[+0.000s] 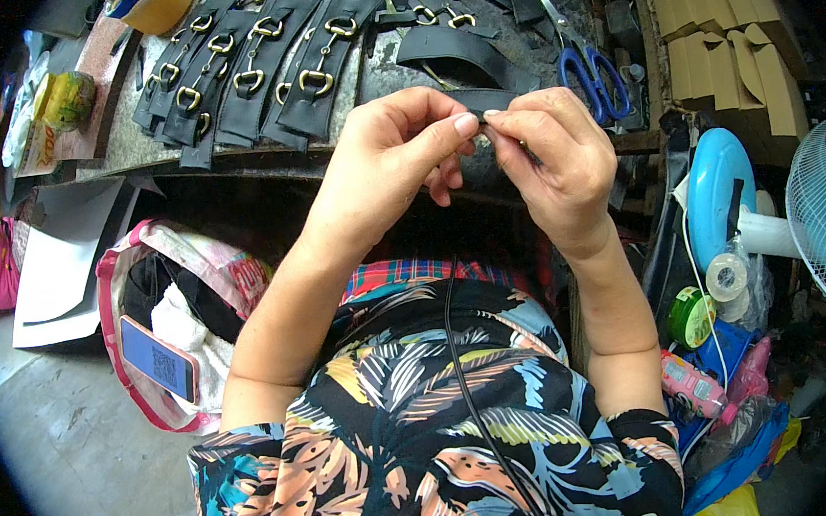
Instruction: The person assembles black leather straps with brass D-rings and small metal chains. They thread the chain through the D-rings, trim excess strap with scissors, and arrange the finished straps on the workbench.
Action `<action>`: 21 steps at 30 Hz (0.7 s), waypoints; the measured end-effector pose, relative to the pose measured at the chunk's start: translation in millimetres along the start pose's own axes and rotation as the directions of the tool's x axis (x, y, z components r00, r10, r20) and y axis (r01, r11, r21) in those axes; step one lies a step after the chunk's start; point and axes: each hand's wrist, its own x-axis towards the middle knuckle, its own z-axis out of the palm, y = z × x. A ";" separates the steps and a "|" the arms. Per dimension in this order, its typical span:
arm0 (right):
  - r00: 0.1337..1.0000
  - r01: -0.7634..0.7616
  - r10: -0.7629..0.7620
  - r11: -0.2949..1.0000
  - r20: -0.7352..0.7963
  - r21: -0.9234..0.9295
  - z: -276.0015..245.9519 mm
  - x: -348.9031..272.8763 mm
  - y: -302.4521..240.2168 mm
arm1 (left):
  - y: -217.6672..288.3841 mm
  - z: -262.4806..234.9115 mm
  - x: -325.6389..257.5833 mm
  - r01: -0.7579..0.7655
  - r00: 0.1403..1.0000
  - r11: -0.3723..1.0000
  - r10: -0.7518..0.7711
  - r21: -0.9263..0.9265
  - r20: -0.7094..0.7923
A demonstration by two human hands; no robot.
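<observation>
Pinching: left hand (380, 158), right hand (560, 147), both squeezing a dark bit (483, 122)
Black straps (263, 57): far left
Blue scissors (595, 70): far right

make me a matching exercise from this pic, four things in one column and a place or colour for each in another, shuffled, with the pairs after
Things
1. right hand
2. scissors
3. phone
4. black straps with metal fittings

Places and colours
A. at the pink-edged bag, on the picture's left
B. side by side on the worktable, toward its left
C. fingertips close to those of the left hand
D. blue handles

Right pairs
1-C, 2-D, 3-A, 4-B
</observation>
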 end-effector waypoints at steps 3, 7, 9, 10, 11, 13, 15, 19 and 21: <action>0.997 -0.079 0.080 0.990 0.000 0.115 -1.2 1.3 -0.9 | -2.7 -1.7 1.2 0.008 1.000 0.998 -0.007 -0.065 0.023; 0.957 -0.289 0.275 0.923 0.091 0.254 -8.0 0.3 -7.5 | -6.6 2.2 1.8 -0.037 0.999 0.999 0.038 -0.034 0.037; 0.944 -0.329 0.313 0.919 0.104 0.219 -9.7 0.4 -8.4 | -8.3 6.4 1.8 -0.071 0.996 0.995 0.067 0.074 0.054; 0.948 -0.316 0.296 0.922 0.118 0.225 -11.4 0.7 -8.1 | -9.4 9.5 1.4 -0.114 0.993 0.987 0.111 0.110 0.033; 0.951 -0.306 0.284 0.925 0.126 0.226 -13.6 1.1 -7.5 | -10.9 13.3 0.3 -0.169 0.985 0.976 0.170 0.140 0.005; 0.931 -0.342 0.295 0.909 0.214 0.236 -23.8 2.9 -3.0 | -10.8 14.8 0.9 -0.216 0.976 0.969 0.216 0.121 0.014; 0.933 -0.323 0.316 0.946 0.172 0.015 -43.3 9.4 10.2 | -10.7 13.3 3.5 -0.183 0.983 0.983 0.183 0.017 -0.008; 0.846 -0.297 0.506 0.709 0.168 -0.640 -70.8 21.3 42.5 | -16.4 9.1 11.9 -0.184 0.983 0.969 0.178 -0.167 -0.046; 0.783 -0.305 0.594 0.626 0.185 -0.717 -72.8 19.8 52.0 | -21.3 8.2 14.7 -0.211 0.978 0.951 0.203 -0.226 -0.057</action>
